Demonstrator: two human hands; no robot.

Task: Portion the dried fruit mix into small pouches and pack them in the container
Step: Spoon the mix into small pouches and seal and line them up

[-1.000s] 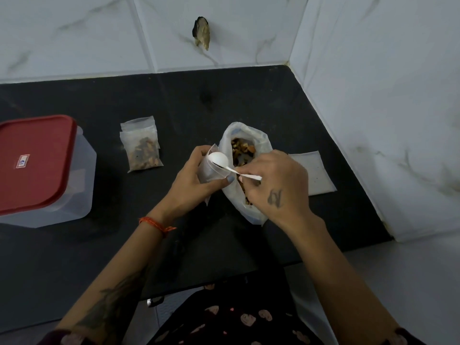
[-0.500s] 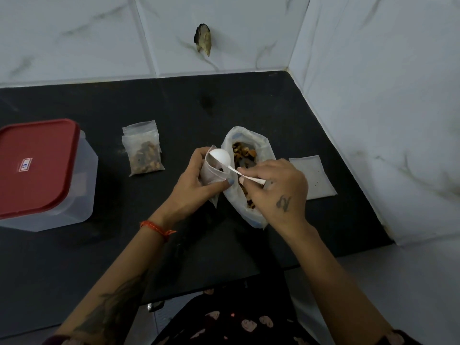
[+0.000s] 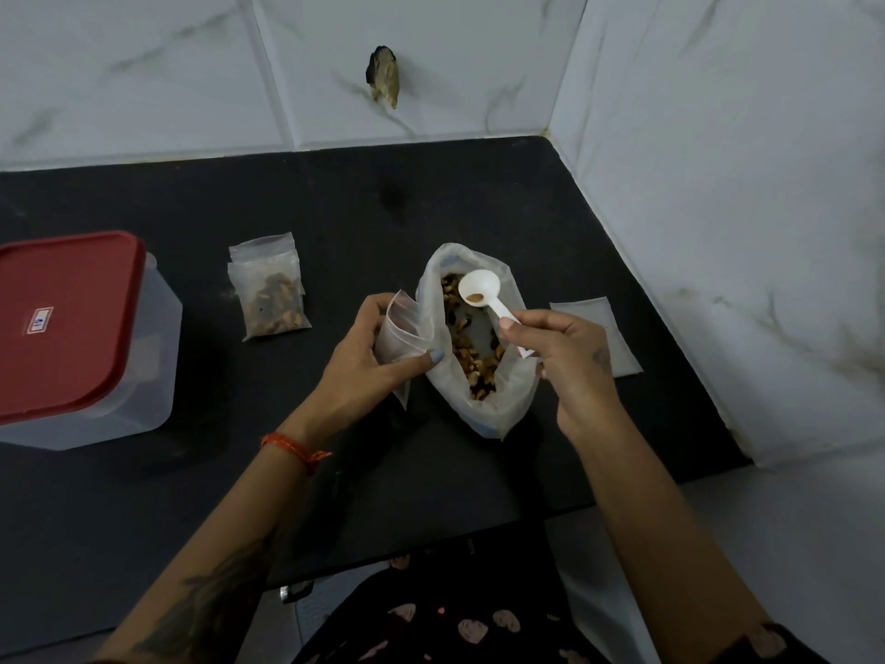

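I see one filled pouch mid-left — my left hand grips an open pouch, right hand pinches the spoon; container lidded, packing remains.

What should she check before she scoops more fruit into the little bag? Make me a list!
1. Little pouch held by the left hand: ok, fingers and thumb grip it.
2. Pouch mouth open: ok, the top edge gapes beside the big bag.
3. Spoon gripped by the right hand: ok, fingers pinch the handle.
4. Spoon loaded: not ok, only a crumb lies in the bowl, so it needs a fresh scoop.
5. Big bag open with fruit left: ok, the mix shows inside, right under the spoon.
6. Container ready for packing: not ok, its red lid is on.
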